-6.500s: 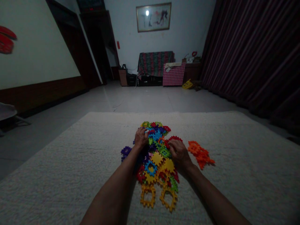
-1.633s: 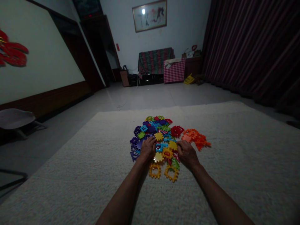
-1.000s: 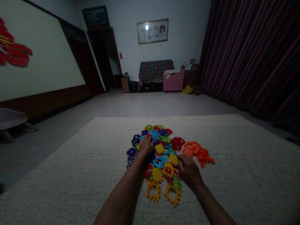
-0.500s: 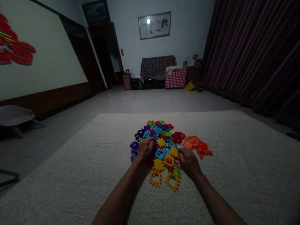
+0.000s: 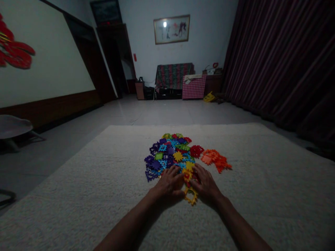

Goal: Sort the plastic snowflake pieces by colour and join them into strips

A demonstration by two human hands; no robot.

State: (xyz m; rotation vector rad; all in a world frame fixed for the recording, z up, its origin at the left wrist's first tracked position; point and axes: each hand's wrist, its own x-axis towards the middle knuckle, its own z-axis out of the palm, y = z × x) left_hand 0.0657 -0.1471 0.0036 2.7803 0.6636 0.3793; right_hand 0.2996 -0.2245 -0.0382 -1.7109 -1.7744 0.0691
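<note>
A pile of toothed plastic building pieces in many colours lies on the pale textured mat. My left hand (image 5: 169,184) rests palm down over the pile's near edge, fingers spread, and hides some pieces. Opposite it, my right hand (image 5: 206,182) lies on the near right edge with its fingers stretched out. Between the hands show a yellow-orange ring piece (image 5: 191,196) and a solid yellow piece (image 5: 190,166). Another yellow piece (image 5: 178,156) sits farther up, by several dark purple pieces (image 5: 156,164). A red piece (image 5: 196,151) and orange pieces (image 5: 221,162) lie at the right.
The pale mat (image 5: 86,181) spreads around the pile, with tiled floor (image 5: 167,113) beyond. A stool-like seat (image 5: 15,126) stands at the left. Cloth-covered furniture (image 5: 175,76) lines the far wall, and a dark curtain (image 5: 274,69) hangs at the right.
My left hand has moved from the purple pieces toward me and right, opening from a closed grip. My right hand has shifted slightly nearer and its fingers have spread.
</note>
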